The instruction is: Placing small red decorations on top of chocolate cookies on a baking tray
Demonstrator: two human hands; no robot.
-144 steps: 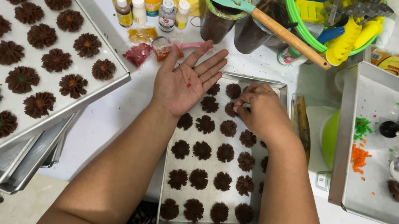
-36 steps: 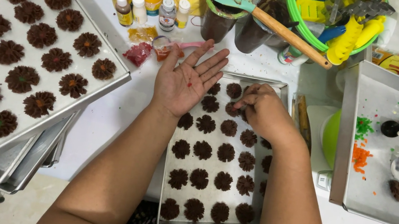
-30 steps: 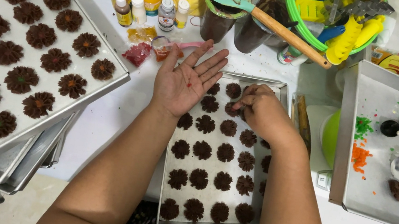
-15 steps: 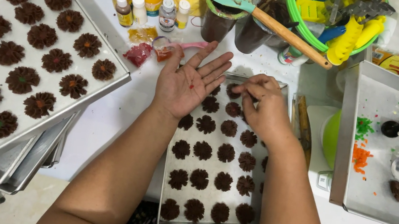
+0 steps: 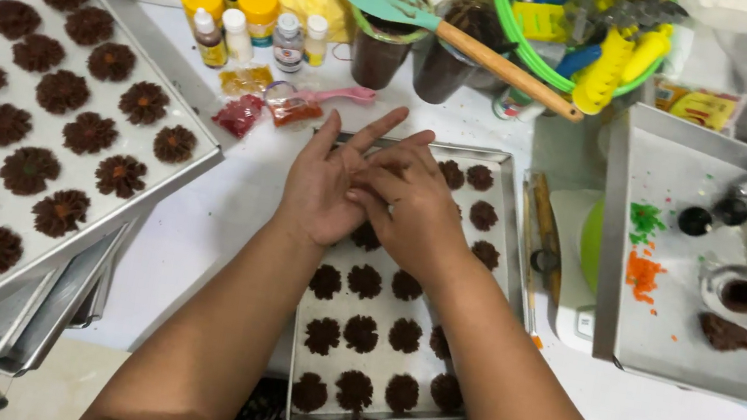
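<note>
Head view: we look down on a small baking tray (image 5: 503,223) of dark brown cookies (image 5: 361,334), lying on the white table (image 5: 234,208) right in front of us. The tray's long side runs away from us, its near short end at our lap and its far end pointing toward the cups with the spatula (image 5: 442,26). The cookies sit in tidy rows along that same line.

Our left hand (image 5: 329,185) lies palm up over the far left part of the tray, fingers stretched out and slightly apart, pointing away and a little to the right. It pinches nothing. Our right hand (image 5: 409,204) rests across it, fingertips touching the left palm and fingers; whether something small sits between them we cannot tell.

To the left, a larger tray (image 5: 189,111) carries bigger flower-shaped cookies (image 5: 66,129), tilted across a stack of empty trays. To the right, another tray (image 5: 663,336) holds green and orange sprinkles (image 5: 644,248) and a small cup. Little bottles (image 5: 251,36) stand beyond our hands.
</note>
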